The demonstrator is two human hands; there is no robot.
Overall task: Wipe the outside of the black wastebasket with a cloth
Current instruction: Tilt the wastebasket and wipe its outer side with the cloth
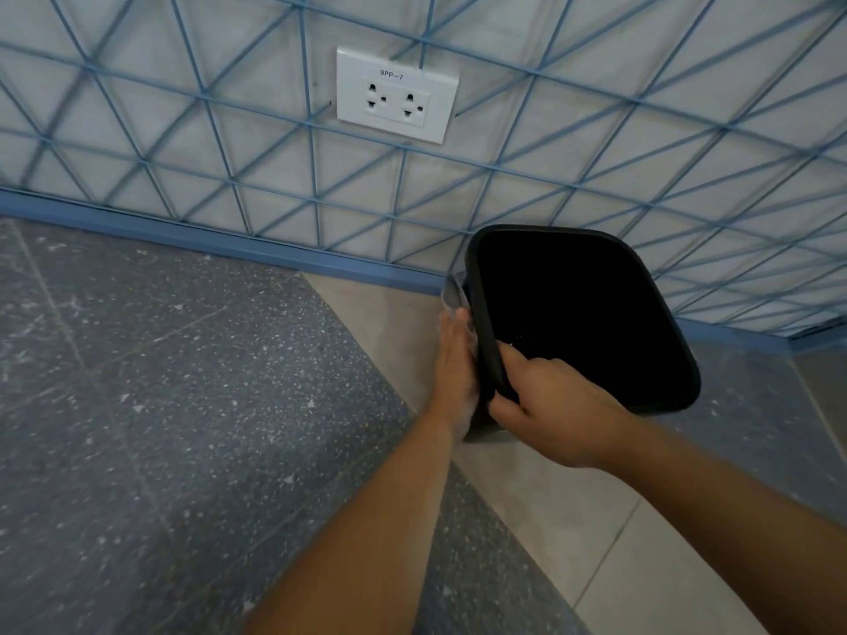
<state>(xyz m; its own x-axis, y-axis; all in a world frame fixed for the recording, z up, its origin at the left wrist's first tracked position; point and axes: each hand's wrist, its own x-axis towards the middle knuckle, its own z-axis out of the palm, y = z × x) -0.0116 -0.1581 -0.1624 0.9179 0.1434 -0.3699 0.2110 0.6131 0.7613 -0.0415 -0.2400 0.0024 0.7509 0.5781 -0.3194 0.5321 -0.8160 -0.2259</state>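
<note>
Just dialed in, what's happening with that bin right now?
A person is wiping the black wastebasket by the wall. The right hand grips its near rim, fingers curled inside, steadying it. The left hand lies flat along the bin's left outer side, pressing a pale cloth against it; the cloth shows just past the fingertips. The bin's inside looks dark and empty. A wall outlet sits above.

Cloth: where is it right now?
In the head view, the cloth is pressed flat by the left hand against the black wastebasket's left outer wall, near the blue baseboard.
</note>
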